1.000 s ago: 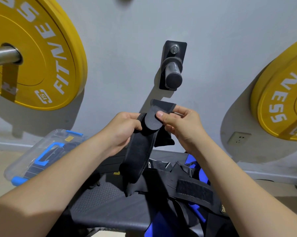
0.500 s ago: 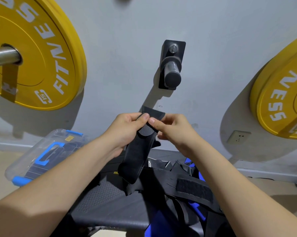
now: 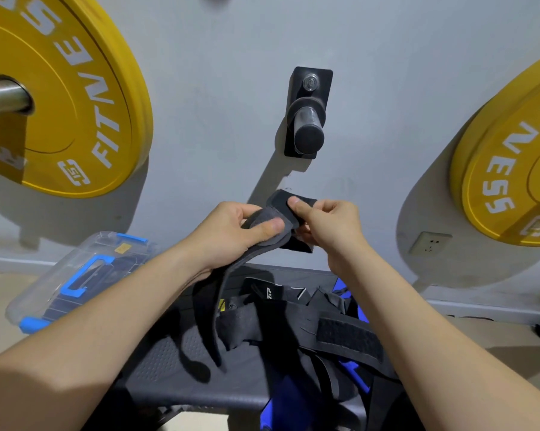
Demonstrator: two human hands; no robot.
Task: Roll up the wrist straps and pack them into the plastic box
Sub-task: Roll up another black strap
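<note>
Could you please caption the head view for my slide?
The left hand and right hand pinch one black wrist strap above a bench heaped with straps, plastic box alongside.

Matt black cloth wrist strap (image 3: 228, 275), clear glossy plastic box (image 3: 75, 275), textured matt bench pad (image 3: 169, 362).

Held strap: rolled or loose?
Mostly unrolled: the wrist strap is folded at its top between left hand and right hand; the rest hangs loose.
</note>
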